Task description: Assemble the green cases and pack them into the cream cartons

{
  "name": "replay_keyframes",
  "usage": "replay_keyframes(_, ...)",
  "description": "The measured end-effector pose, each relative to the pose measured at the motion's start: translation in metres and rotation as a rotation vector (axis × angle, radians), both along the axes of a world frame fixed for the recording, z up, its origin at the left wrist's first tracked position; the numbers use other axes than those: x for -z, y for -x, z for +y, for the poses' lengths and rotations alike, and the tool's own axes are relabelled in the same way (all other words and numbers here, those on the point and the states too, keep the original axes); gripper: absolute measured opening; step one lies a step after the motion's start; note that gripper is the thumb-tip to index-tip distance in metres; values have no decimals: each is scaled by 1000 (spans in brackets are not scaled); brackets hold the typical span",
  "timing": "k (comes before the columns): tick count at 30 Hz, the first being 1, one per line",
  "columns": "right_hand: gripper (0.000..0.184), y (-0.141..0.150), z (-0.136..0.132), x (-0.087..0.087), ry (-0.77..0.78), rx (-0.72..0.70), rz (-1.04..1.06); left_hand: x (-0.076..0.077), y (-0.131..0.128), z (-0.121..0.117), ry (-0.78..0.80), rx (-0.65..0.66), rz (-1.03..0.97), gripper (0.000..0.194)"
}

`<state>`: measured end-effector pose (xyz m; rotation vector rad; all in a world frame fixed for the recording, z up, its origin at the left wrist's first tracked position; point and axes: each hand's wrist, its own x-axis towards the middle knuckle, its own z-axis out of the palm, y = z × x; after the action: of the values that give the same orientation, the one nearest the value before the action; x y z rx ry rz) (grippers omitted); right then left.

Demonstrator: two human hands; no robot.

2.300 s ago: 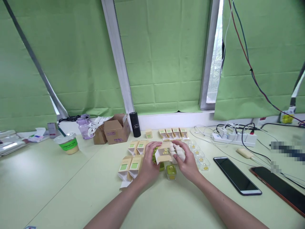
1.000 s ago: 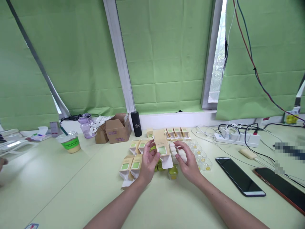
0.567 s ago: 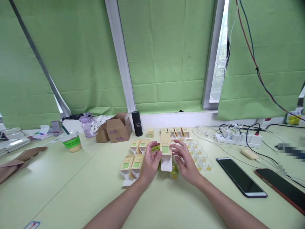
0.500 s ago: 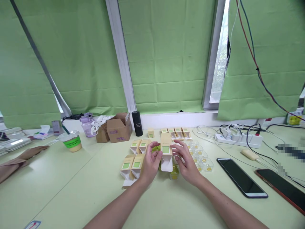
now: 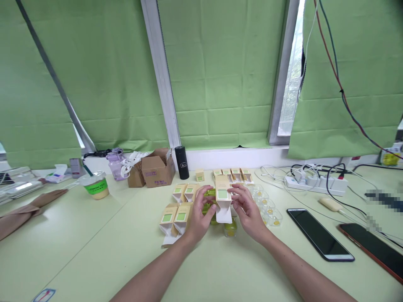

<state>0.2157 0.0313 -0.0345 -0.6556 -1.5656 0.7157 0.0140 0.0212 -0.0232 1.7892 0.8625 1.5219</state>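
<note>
Between my hands is a small cardboard box (image 5: 223, 195) with a green square on its front and a white flap hanging open at its lower end. My left hand (image 5: 203, 212) curves around its left side, thumb and fingertips at the edge. From the right, the fingers of my right hand (image 5: 249, 213) press on the box's other edge. Behind and below it, partly hidden, are green containers (image 5: 206, 208) and a clear-cased green piece (image 5: 231, 227). Open boxes of the same kind (image 5: 174, 218) stand in pairs left of my left hand.
Clear plastic cups (image 5: 267, 205) with yellow spots sit to the right. More boxes (image 5: 235, 174) stand in a row behind. Farther off are a carton (image 5: 155, 170), a black flask (image 5: 181, 162) and a drink cup (image 5: 96, 186). Phones (image 5: 319, 235) and a power strip (image 5: 315, 184) with cables lie right.
The box has shifted slightly to the right and up. My left thumb has moved from the box's front to its edge, and more of the green containers shows between them.
</note>
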Motion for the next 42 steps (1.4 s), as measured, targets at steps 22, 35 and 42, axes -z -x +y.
replay_keyframes(22,33,0,-3,-1,-15,-64,-34,1,-10,3,44,-76,-8,30)
replay_keyframes(35,30,4,-3,1,9,23,-25,-2,-15,-4,56,-128,17,27)
replay_keyframes(42,26,6,-2,3,-22,70,-20,0,-18,-5,18,-165,67,28)
